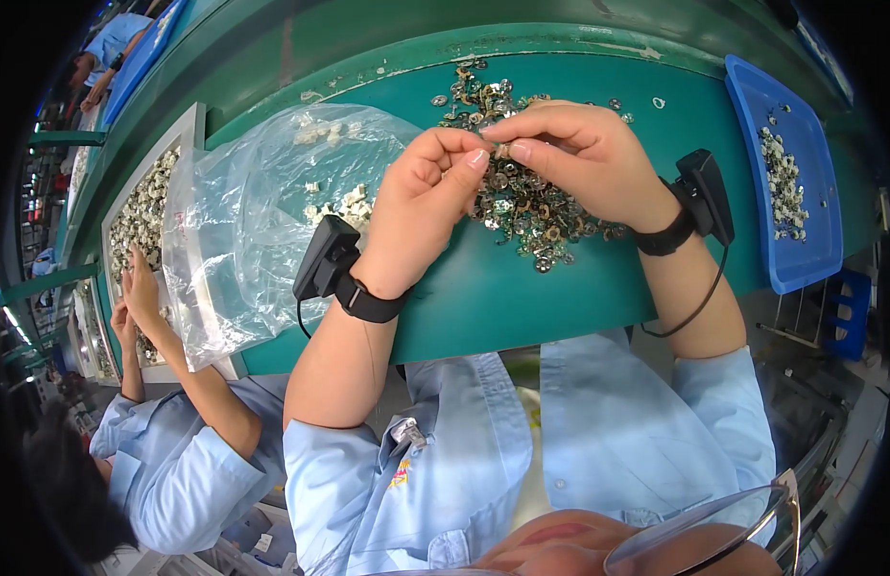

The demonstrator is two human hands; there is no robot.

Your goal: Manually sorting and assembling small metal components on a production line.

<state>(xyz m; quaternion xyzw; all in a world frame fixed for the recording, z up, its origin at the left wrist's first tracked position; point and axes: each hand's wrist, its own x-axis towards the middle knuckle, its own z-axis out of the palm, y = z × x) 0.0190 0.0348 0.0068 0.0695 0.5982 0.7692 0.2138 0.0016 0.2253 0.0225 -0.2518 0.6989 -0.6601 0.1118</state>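
Observation:
My left hand (pixel 418 204) and my right hand (pixel 591 161) meet fingertip to fingertip above the table. Between my right thumb and forefinger is a small brass-coloured part (pixel 502 151), too small to name more exactly. The left thumb and forefinger press together right beside it; what they pinch, if anything, cannot be made out. Under and around both hands spreads a pile of small round metal pieces (pixel 536 216), partly hidden by the fingers. To the left of my left hand lies a clear plastic bag (pixel 236 245) with small white parts (pixel 354 206) in it.
A blue tray (pixel 817 254) with small white-and-metal parts stands at the right on the green table (pixel 464 322). At the left, a co-worker's hands (pixel 142 293) are at a pale-rimmed tray (pixel 197 130) of similar parts. Black wrist devices (pixel 330 259) with cables sit on my wrists.

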